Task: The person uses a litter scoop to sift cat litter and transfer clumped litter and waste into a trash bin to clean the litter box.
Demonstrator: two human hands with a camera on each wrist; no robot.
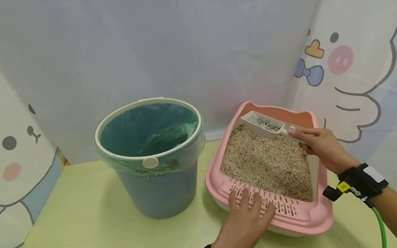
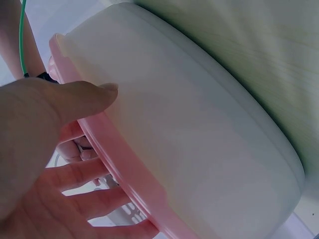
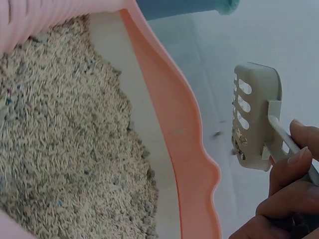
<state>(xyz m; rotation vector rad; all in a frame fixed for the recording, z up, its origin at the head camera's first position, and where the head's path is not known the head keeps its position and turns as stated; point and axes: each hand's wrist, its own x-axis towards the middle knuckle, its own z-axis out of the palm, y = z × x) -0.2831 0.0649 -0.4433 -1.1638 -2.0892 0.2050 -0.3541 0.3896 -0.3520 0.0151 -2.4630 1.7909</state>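
Observation:
A pink-rimmed litter box (image 1: 217, 165) with a pale base (image 2: 189, 119) stands on the table, filled with tan pellet litter (image 1: 268, 161). Above its far part, my right hand (image 1: 320, 145) grips the handle of a white slotted litter scoop (image 1: 254, 120). Small grey clumps lie in the scoop; the right wrist view shows the scoop's slotted underside (image 3: 256, 114). My left hand (image 1: 243, 223) holds the near rim of the box. Its fingers spread over the perforated ledge, while the thumb (image 2: 92, 99) presses the outer wall.
Left of the litter box stands a blue-grey bin (image 1: 162, 197) with a white ring rim and a green plastic bag lining. Both stand on a pale yellow-green table (image 1: 83, 215). A curtain (image 1: 178, 44) with cartoon animals hangs behind.

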